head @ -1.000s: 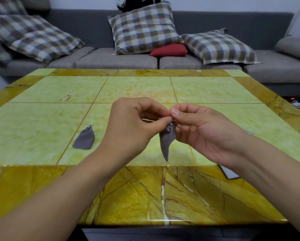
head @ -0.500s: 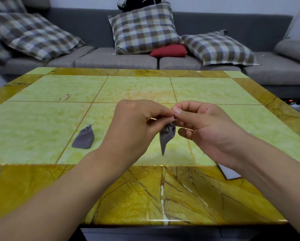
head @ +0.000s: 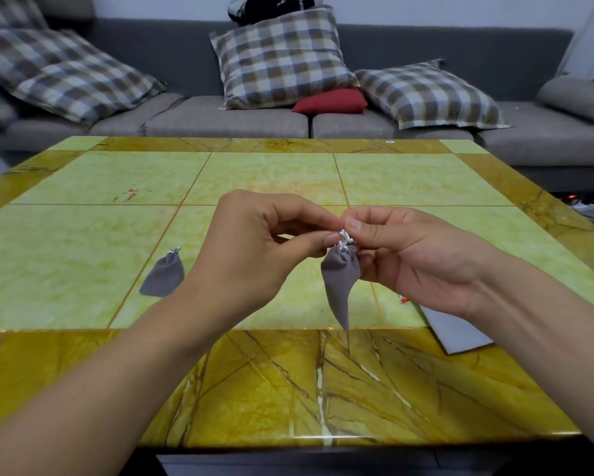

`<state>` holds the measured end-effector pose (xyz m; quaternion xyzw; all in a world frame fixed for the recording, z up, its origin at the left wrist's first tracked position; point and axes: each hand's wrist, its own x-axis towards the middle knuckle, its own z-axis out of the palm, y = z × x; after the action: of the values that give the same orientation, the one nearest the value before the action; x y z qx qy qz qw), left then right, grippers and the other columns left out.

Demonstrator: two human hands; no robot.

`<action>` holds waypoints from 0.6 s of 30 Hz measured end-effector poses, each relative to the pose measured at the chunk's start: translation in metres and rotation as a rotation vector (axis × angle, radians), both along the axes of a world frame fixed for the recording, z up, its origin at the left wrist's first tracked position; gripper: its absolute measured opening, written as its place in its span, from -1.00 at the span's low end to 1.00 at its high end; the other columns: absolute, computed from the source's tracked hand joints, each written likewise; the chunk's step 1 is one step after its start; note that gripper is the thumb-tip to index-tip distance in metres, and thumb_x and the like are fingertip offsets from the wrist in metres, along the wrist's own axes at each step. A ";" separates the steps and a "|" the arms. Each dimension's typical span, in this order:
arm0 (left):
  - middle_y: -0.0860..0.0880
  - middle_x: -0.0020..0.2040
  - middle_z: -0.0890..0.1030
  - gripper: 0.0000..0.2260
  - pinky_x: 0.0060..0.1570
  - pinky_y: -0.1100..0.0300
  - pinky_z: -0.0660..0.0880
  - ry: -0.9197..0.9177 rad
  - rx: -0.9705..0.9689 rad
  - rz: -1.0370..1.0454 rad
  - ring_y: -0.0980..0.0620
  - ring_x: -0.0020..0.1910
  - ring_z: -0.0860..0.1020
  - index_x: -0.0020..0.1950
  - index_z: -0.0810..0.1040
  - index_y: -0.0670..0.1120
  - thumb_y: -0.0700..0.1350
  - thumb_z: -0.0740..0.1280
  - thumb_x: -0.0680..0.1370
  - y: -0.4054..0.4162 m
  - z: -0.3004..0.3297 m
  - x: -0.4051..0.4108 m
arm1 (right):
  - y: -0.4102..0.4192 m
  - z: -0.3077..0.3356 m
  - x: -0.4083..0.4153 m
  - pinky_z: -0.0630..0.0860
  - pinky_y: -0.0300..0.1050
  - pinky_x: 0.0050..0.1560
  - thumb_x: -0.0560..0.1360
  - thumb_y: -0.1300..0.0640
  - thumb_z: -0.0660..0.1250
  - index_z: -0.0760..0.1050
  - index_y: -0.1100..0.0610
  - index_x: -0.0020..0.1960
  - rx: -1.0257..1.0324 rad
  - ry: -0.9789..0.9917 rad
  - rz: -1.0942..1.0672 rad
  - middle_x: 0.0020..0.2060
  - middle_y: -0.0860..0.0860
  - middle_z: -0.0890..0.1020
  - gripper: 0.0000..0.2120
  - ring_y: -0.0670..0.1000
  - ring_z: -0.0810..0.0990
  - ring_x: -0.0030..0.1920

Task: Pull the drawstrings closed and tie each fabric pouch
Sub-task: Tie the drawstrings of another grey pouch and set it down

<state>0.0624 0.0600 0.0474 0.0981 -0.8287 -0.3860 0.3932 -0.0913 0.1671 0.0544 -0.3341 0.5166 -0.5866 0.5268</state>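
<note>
Yellow-green marble-patterned table: small grey fabric pouch hangs vertically between left hand and right hand, both pinching its white drawstring; tied grey pouch lies left.

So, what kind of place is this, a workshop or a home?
Most likely a home living room: a grey sofa with checked cushions stands behind a low marble-patterned table, where two hands tie a small grey pouch.
</note>
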 end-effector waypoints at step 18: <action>0.07 -0.20 0.58 -0.89 -0.41 0.01 0.48 -0.363 -0.840 0.035 0.01 -0.36 0.48 -0.15 0.60 -0.04 -0.05 0.31 0.49 -0.003 0.007 0.003 | 0.001 -0.006 0.003 0.47 -0.24 -0.25 0.31 0.23 0.42 0.63 0.18 -0.18 0.123 0.215 -0.046 -0.30 0.07 0.65 -0.91 -0.05 0.55 -0.33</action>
<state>0.0654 0.0573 0.0539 0.0104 -0.9671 0.0136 0.2537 -0.0881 0.1678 0.0479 -0.3500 0.6127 -0.5264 0.4743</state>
